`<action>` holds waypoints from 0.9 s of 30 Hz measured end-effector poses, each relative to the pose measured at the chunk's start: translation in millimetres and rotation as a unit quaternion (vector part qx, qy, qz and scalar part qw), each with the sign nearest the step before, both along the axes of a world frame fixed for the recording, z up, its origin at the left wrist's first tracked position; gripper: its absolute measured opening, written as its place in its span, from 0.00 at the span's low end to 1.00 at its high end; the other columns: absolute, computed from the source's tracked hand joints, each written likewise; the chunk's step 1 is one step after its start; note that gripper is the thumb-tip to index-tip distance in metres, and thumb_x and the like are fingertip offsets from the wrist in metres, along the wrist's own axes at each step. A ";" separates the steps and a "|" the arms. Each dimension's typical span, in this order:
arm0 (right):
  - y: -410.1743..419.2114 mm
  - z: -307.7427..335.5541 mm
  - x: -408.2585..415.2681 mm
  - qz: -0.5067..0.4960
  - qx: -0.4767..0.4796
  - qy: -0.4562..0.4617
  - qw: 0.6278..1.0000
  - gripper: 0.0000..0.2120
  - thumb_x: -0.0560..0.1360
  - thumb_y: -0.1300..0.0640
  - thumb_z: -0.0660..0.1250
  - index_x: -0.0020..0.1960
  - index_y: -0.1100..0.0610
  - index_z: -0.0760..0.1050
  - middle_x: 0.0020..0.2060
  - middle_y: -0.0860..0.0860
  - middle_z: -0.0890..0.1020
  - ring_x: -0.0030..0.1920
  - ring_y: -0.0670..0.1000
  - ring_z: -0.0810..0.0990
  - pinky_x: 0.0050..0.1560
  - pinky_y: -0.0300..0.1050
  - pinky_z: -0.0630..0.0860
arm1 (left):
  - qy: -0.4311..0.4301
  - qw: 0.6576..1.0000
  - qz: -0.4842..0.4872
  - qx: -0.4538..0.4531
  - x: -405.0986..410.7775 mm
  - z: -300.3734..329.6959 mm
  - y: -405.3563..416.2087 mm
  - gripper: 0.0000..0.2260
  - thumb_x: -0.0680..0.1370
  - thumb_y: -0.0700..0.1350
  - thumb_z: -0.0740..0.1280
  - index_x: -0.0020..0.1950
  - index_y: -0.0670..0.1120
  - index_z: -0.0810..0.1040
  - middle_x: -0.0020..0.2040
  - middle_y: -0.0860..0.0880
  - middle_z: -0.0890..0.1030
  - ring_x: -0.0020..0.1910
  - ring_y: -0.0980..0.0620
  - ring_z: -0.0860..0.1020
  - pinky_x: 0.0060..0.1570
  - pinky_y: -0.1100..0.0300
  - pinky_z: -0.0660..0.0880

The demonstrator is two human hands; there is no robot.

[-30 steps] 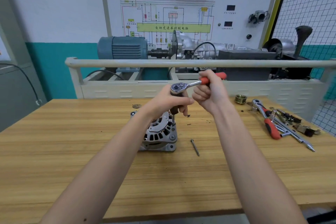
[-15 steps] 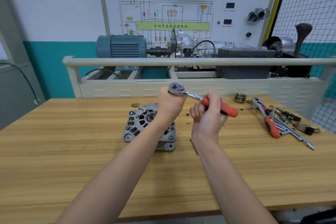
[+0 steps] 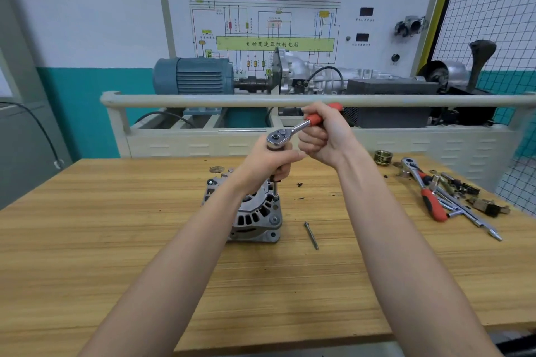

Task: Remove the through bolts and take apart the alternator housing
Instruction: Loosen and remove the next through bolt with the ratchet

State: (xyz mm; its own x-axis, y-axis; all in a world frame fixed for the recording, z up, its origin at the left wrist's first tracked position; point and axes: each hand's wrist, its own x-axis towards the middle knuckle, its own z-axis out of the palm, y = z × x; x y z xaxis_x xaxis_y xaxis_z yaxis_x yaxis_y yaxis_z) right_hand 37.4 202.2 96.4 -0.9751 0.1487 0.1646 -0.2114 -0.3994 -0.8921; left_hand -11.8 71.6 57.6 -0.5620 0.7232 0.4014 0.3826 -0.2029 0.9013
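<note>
The silver finned cast-metal alternator [image 3: 255,214] stands near the middle of the wooden table [image 3: 116,240], partly hidden by the left forearm. A chrome ratchet wrench with a red handle [image 3: 293,129] stands over its right edge on an upright extension bar [image 3: 275,190]. The left hand [image 3: 271,164] grips the bar just below the ratchet head; the right hand [image 3: 324,136] grips the red handle. One loose long steel bolt [image 3: 311,235] lies on the table just right of the alternator. Farther right lie a second red-handled ratchet [image 3: 423,188], mixed small tools, and a brass ring-shaped part [image 3: 383,157].
</note>
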 end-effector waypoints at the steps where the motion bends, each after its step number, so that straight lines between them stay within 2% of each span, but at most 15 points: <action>1: -3.5 -2.7 0.3 -0.024 -0.019 0.010 0.999 0.28 0.78 0.59 0.56 0.18 0.52 0.64 0.14 0.45 0.57 0.15 0.44 0.52 0.18 0.35 0.50 | -0.010 0.999 0.029 0.016 1.7 -3.1 3.5 0.20 0.75 0.29 0.64 0.27 0.44 0.64 0.20 0.51 0.63 0.19 0.53 0.61 0.24 0.62 0.58; 4: -15.8 -15.7 7.3 -0.129 -0.095 0.051 0.986 0.23 0.76 0.61 0.58 0.22 0.53 0.62 0.15 0.46 0.56 0.16 0.44 0.52 0.18 0.34 0.53 | -0.015 0.992 0.112 0.049 7.7 -7.7 11.0 0.19 0.74 0.27 0.62 0.28 0.44 0.63 0.20 0.51 0.63 0.18 0.55 0.59 0.22 0.66 0.58; 7: -29.9 -31.1 22.0 -0.219 -0.151 0.109 0.958 0.20 0.76 0.63 0.59 0.27 0.54 0.61 0.16 0.46 0.57 0.17 0.45 0.53 0.19 0.34 0.53 | -0.025 0.987 0.146 0.058 9.3 -6.6 15.0 0.18 0.73 0.28 0.61 0.29 0.46 0.62 0.22 0.52 0.62 0.20 0.56 0.60 0.22 0.66 0.59; 10: -53.0 -52.4 35.7 -0.307 -0.155 0.177 0.922 0.19 0.76 0.64 0.61 0.28 0.53 0.63 0.17 0.46 0.60 0.19 0.45 0.55 0.21 0.35 0.56 | -0.014 0.971 0.220 0.087 13.8 -10.9 21.3 0.19 0.73 0.30 0.63 0.28 0.47 0.63 0.22 0.55 0.63 0.23 0.58 0.60 0.23 0.65 0.58; 13: -66.8 -66.2 40.9 -0.334 -0.144 0.224 0.904 0.15 0.77 0.63 0.60 0.33 0.55 0.61 0.18 0.45 0.62 0.19 0.45 0.57 0.22 0.36 0.58 | -0.008 0.956 0.269 0.114 16.6 -16.4 26.0 0.17 0.73 0.30 0.64 0.29 0.46 0.63 0.25 0.52 0.62 0.26 0.57 0.58 0.25 0.62 0.57; 17: -48.8 -53.2 34.8 -0.285 -0.148 0.183 0.929 0.18 0.76 0.64 0.60 0.29 0.54 0.63 0.17 0.46 0.60 0.18 0.45 0.54 0.22 0.34 0.55 | -0.023 0.972 0.216 0.092 14.6 -15.7 19.4 0.19 0.72 0.31 0.65 0.27 0.48 0.64 0.23 0.53 0.64 0.25 0.54 0.62 0.27 0.60 0.60; 19: -30.9 -40.1 28.7 -0.219 -0.136 0.133 0.957 0.22 0.76 0.63 0.59 0.24 0.53 0.64 0.16 0.46 0.58 0.17 0.45 0.53 0.20 0.33 0.54 | 0.021 0.984 0.171 0.045 12.9 -13.5 10.3 0.17 0.72 0.32 0.67 0.26 0.46 0.68 0.22 0.52 0.69 0.23 0.54 0.66 0.29 0.60 0.65; 22: -8.2 -19.3 17.1 -0.085 -0.066 0.058 0.993 0.26 0.77 0.60 0.57 0.20 0.51 0.63 0.14 0.45 0.57 0.15 0.44 0.53 0.18 0.33 0.52 | 0.059 0.997 0.050 -0.020 7.0 -4.2 -3.4 0.14 0.72 0.38 0.69 0.27 0.46 0.72 0.23 0.49 0.72 0.27 0.48 0.71 0.33 0.55 0.68; 24: 1.1 -8.9 9.2 -0.017 -0.027 0.023 0.999 0.27 0.78 0.59 0.56 0.20 0.52 0.63 0.13 0.45 0.57 0.15 0.44 0.53 0.18 0.34 0.50 | 0.053 0.998 -0.005 -0.037 3.7 1.7 -6.6 0.15 0.70 0.40 0.69 0.26 0.47 0.70 0.23 0.47 0.69 0.26 0.46 0.71 0.32 0.55 0.66; 27: 3.7 -1.2 1.6 0.025 -0.001 0.004 1.000 0.27 0.78 0.58 0.55 0.20 0.52 0.62 0.13 0.46 0.57 0.15 0.43 0.53 0.18 0.36 0.50 | 0.009 1.000 -0.017 -0.006 4.1 1.1 -3.1 0.17 0.70 0.38 0.68 0.23 0.49 0.67 0.21 0.49 0.65 0.22 0.50 0.65 0.27 0.60 0.64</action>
State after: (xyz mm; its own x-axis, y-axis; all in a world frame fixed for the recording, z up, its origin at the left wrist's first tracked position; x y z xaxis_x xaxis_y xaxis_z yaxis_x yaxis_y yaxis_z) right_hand 39.0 205.9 95.2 -0.9798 0.1008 0.1728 -0.1992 -0.4115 -0.8894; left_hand -7.7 68.5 58.8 -0.5300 0.7467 0.4020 0.3920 -0.2047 0.8969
